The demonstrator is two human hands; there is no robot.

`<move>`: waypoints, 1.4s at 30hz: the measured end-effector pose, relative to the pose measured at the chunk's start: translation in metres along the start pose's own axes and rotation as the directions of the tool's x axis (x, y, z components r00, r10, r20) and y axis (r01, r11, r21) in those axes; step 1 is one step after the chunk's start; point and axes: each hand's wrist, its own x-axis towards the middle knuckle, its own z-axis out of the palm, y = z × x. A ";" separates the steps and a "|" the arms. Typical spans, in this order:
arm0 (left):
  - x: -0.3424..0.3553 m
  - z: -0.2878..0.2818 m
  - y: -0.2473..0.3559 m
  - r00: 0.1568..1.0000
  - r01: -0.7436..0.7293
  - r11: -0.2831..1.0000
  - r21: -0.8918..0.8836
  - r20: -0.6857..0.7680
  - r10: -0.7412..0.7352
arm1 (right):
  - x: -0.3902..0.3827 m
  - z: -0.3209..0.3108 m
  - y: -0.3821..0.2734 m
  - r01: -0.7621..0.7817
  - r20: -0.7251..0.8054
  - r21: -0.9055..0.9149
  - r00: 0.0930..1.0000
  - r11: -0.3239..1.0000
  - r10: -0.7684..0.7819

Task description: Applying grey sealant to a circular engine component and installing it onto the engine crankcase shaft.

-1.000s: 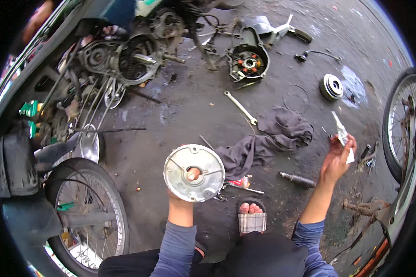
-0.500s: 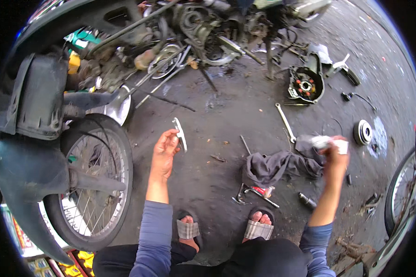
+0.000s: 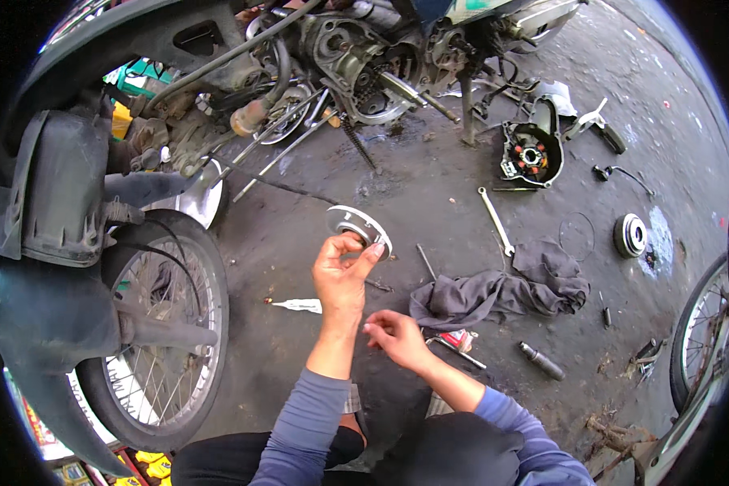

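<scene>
My left hand [image 3: 340, 271] is raised over the middle of the ground, its fingers and thumb closed on a round silver metal plate [image 3: 345, 218] with a dark edge. The plate is tilted, and part of it is hidden by the fingers. Close beside the left wrist is my right hand [image 3: 398, 338], its fingers loosely curled and slightly apart, with nothing seen in them. A white tube [image 3: 298, 305] with a thin tip shows on the other side of the left wrist, which covers its rear end. It appears to lie on the ground.
Dark cloth [image 3: 502, 296] lies at right, below a combination wrench [image 3: 496, 220]. Farther off are an engine cover [image 3: 552, 151] and a round metal part [image 3: 630, 235]. A motorcycle wheel [image 3: 215, 324] stands at left; an opened engine [image 3: 352, 61] is at the back. A grey cylinder [image 3: 542, 360] lies near right.
My left hand has moved right with the plate, turning its face into view. The right hand has swung in from the far right without the white thing it held; a white tube now shows by the left wrist.
</scene>
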 end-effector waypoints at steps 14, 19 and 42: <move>-0.042 0.163 0.057 0.977 0.174 0.903 -0.394 0.187 -0.106 | -0.035 -0.103 -0.252 0.099 0.162 -0.985 0.238 -0.142 -0.958; -0.037 0.182 0.075 0.968 -0.148 0.928 -0.341 0.144 0.207 | -0.034 -0.103 -0.304 -0.052 0.281 -0.940 0.441 -0.336 -0.853; 0.020 0.188 0.016 0.855 0.504 0.496 -0.707 0.491 -0.169 | 0.033 -0.120 -0.347 0.311 0.369 -0.916 0.401 -0.255 -0.838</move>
